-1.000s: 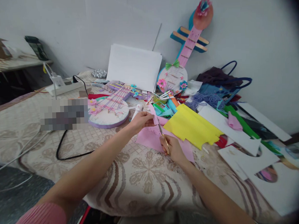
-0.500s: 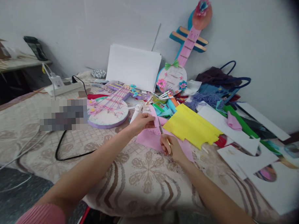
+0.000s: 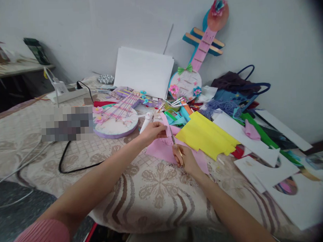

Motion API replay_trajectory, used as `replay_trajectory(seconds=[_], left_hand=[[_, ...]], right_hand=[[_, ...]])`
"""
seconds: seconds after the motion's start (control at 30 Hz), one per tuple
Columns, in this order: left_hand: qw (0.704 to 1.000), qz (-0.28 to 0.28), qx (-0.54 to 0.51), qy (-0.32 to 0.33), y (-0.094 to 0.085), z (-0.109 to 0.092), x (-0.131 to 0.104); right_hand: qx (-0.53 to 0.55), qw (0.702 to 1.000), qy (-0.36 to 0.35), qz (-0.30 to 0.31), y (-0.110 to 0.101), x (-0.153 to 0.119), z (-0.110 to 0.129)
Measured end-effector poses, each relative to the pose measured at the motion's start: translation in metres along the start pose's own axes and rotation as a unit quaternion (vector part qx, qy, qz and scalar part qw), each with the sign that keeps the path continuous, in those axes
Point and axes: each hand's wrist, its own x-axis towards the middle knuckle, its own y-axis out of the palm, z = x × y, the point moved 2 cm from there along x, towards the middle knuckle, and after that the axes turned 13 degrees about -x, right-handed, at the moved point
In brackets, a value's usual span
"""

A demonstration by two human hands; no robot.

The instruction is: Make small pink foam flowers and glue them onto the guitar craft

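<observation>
My left hand (image 3: 154,132) pinches a narrow pink strip (image 3: 164,120), paper or felt, between thumb and fingers. Closed around the gold handles of a pair of scissors is my right hand (image 3: 186,158). The scissors' blades (image 3: 173,136) point away from me, at the strip's right edge close to my left fingertips. Whether the blades are parted is too small to tell. Beneath both hands a larger pink sheet (image 3: 158,151) lies flat on the patterned tablecloth (image 3: 160,184). A white glue gun (image 3: 146,122) stands just beyond my left hand.
A yellow sheet (image 3: 206,133) lies to the right, beside white cut-out boards (image 3: 266,170). Behind are a decorated round string-instrument model (image 3: 116,122) and a taller pink-and-blue one (image 3: 186,83) against the wall. A black cable (image 3: 62,156) and a power strip (image 3: 67,95) are at left.
The view has shifted very slightly. Both hands, the scissors and the pink strip stay in nearly the same places.
</observation>
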Motion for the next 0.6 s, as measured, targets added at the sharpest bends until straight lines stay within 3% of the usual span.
replay_trajectory(seconds=[0.6], left_hand=[[1.000, 0.014, -0.004, -0.008, -0.0014, 0.0026, 0.0018]], right_hand=[[0.038, 0.999, -0.001, 0.021, 0.0017, -0.0019, 0.0042]])
